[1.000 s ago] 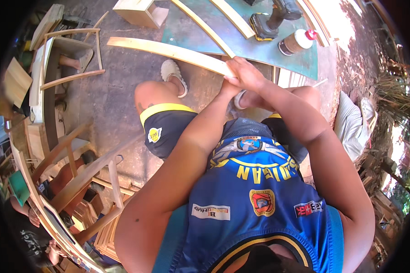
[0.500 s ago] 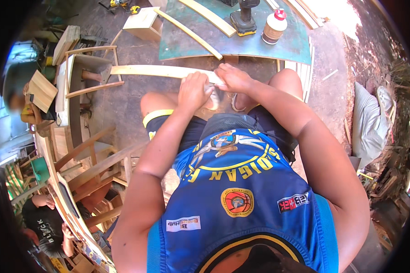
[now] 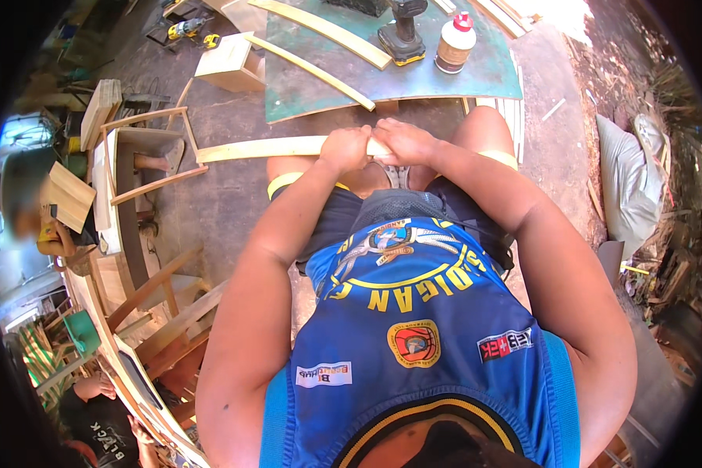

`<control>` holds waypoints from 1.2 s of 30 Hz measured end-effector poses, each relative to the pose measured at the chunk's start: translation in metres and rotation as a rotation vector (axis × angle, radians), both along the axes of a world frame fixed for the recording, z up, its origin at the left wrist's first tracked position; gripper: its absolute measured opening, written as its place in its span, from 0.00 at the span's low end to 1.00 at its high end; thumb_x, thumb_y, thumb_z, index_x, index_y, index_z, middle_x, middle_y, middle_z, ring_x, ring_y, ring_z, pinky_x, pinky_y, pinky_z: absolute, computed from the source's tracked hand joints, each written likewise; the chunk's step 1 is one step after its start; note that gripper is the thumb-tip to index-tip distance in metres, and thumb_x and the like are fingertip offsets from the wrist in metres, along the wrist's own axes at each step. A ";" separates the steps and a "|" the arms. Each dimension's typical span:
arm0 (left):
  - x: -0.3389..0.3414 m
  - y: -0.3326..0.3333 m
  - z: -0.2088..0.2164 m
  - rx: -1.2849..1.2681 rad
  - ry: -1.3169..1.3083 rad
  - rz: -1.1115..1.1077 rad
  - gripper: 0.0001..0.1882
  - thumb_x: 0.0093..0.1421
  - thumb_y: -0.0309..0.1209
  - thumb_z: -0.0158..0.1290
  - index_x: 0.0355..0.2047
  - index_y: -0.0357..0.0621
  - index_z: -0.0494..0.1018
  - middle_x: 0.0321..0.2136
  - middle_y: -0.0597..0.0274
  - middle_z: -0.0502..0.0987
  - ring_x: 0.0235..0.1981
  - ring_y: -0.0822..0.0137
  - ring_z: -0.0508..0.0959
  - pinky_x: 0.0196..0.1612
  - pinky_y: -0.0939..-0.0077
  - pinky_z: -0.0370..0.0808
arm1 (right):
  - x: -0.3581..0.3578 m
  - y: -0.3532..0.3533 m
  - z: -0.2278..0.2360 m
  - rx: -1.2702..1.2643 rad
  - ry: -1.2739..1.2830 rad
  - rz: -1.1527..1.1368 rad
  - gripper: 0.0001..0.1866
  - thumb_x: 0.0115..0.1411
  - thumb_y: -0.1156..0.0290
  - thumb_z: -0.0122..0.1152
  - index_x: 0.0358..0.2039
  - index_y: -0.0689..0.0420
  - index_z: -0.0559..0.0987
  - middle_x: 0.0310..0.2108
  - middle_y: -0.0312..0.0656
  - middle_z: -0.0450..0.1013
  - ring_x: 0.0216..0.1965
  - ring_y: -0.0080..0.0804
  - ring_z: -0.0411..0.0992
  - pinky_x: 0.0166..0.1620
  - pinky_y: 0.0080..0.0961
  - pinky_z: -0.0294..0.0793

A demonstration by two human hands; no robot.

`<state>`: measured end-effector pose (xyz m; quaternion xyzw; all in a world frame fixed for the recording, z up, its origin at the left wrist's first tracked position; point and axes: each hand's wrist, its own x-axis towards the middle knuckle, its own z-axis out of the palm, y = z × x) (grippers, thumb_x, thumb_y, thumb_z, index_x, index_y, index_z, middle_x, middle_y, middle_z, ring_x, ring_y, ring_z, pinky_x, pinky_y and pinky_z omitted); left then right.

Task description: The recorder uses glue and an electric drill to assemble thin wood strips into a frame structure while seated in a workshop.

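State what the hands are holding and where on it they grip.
Both the left hand and the right hand grip one long pale wooden slat at its right end; the rest juts out to the person's left.

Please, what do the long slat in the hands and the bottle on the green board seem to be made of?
The long slat, held by the left hand and the right hand, looks like pale, unfinished wood: matte, no paint. The bottle on the green board is probably plastic: smooth white body, red cap.

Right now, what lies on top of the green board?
On the green board lie two wooden slats, a power drill and a glue bottle. Its far end is cropped.
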<state>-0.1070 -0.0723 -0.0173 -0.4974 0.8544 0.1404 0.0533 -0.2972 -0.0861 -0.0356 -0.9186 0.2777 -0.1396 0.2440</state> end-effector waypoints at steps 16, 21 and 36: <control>-0.006 -0.016 0.010 0.175 -0.131 0.066 0.15 0.52 0.35 0.52 0.36 0.38 0.67 0.34 0.45 0.78 0.39 0.49 0.78 0.42 0.56 0.74 | -0.054 -0.031 0.012 0.419 -0.571 -0.661 0.27 0.56 0.66 0.62 0.55 0.60 0.67 0.37 0.39 0.69 0.38 0.25 0.68 0.43 0.23 0.71; -0.008 -0.014 0.016 0.192 -0.112 0.070 0.15 0.52 0.34 0.51 0.36 0.38 0.65 0.34 0.43 0.78 0.39 0.47 0.78 0.43 0.56 0.73 | -0.066 -0.095 -0.002 0.229 -0.628 -0.916 0.37 0.50 0.64 0.66 0.58 0.63 0.62 0.45 0.53 0.70 0.48 0.40 0.70 0.47 0.31 0.72; 0.012 -0.016 0.015 0.216 -0.104 0.080 0.12 0.53 0.31 0.48 0.36 0.39 0.68 0.32 0.46 0.78 0.37 0.48 0.79 0.40 0.57 0.75 | -0.014 -0.209 0.058 -0.079 -0.442 -0.848 0.20 0.52 0.56 0.65 0.40 0.57 0.79 0.34 0.38 0.78 0.36 0.28 0.75 0.42 0.29 0.72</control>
